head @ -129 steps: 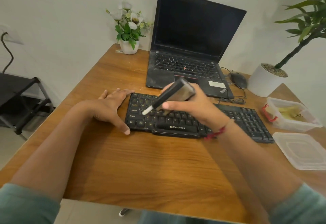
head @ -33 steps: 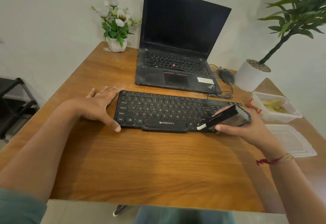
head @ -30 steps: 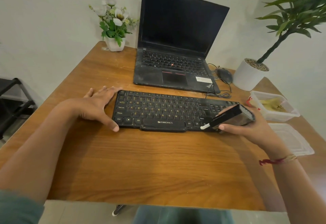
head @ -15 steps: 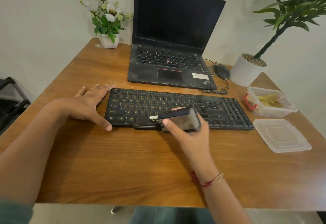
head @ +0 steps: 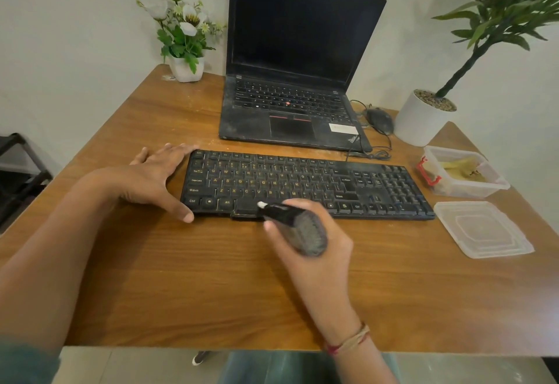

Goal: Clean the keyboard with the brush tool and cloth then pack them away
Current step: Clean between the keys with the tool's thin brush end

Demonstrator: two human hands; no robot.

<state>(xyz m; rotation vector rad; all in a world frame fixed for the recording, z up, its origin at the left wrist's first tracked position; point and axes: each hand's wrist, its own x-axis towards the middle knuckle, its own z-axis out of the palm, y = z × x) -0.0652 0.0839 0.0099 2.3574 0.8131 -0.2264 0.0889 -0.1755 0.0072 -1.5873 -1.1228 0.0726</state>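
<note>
Black plastic brush tool [head: 295,226] — gripped round its thick rear end by the right hand [head: 320,259], with the white tip down at the near edge of the keyboard [head: 302,184], by the space bar. Looks light and rigid, probably smooth-sided; best held at the broad body, as here, and steered with slight pressure only, to spare the thin tip. Left hand [head: 154,177] — laid flat and relaxed, grasping nothing, against the left end of the keyboard to steady it on the wooden table [head: 211,277]. Keyboard by the look flat, stiff and light, apt to slide if unbraced. Off to the right, well apart: clear box [head: 472,191] with a yellowish cloth [head: 461,167], probably soft and limp, and a loose lid [head: 484,229] just in front.
</note>
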